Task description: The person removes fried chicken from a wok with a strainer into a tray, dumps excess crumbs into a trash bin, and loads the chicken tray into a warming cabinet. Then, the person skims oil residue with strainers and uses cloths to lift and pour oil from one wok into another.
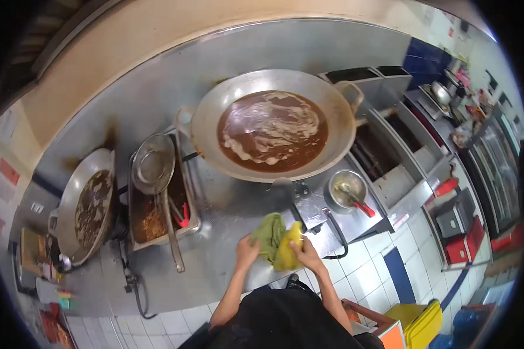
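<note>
My left hand (248, 251) grips a green cloth (269, 234) by its left side. A yellow cloth (289, 247) is gripped by my right hand (307, 256), and the two cloths touch each other in front of my body. Both are held over the front edge of the steel counter (215, 232). Beyond them sits a large two-handled wok (206, 131) with brown liquid and pale foam streaks (273, 125). To the right of the cloths stands a small metal pot (333, 185) with a red-handled utensil (364, 208) in it.
On the left, a strainer (154, 166) with a long handle rests across a rectangular pan (142, 241) of brown food. Farther left stands another wok (70, 198) with dark liquid. Open fryer wells (378, 151) lie to the right. A yellow bin (425, 326) stands on the tiled floor.
</note>
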